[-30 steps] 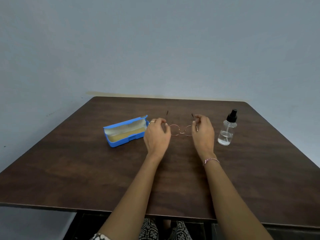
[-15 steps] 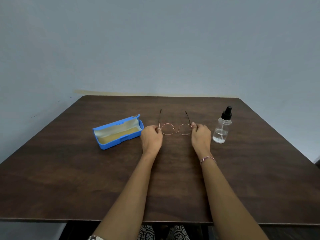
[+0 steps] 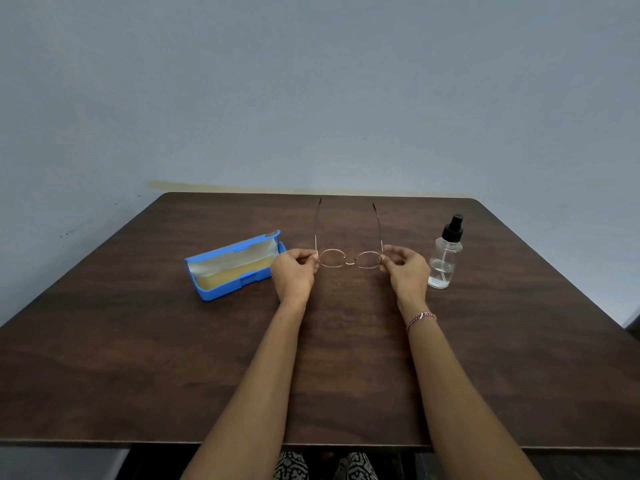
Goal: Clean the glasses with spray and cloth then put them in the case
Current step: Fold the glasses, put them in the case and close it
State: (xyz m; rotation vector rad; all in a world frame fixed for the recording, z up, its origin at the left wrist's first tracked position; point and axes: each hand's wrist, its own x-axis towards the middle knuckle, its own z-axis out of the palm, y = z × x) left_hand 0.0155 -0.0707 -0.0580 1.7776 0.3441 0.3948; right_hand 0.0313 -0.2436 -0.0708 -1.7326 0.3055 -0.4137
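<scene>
Now pinching round wire-rimmed glasses (image 3: 350, 262) at both hinges with left hand (image 3: 294, 273) and right hand (image 3: 407, 271), mid-tabletop (image 3: 173, 358), temples unfolded toward far edge; open blue case (image 3: 239, 282) just beside left hand, spray bottle (image 3: 445, 258) just beside right

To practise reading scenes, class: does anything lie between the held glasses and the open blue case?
Only the left hand, pinching the glasses at their left end, sits between them and the case. Nothing else visible does.
</scene>
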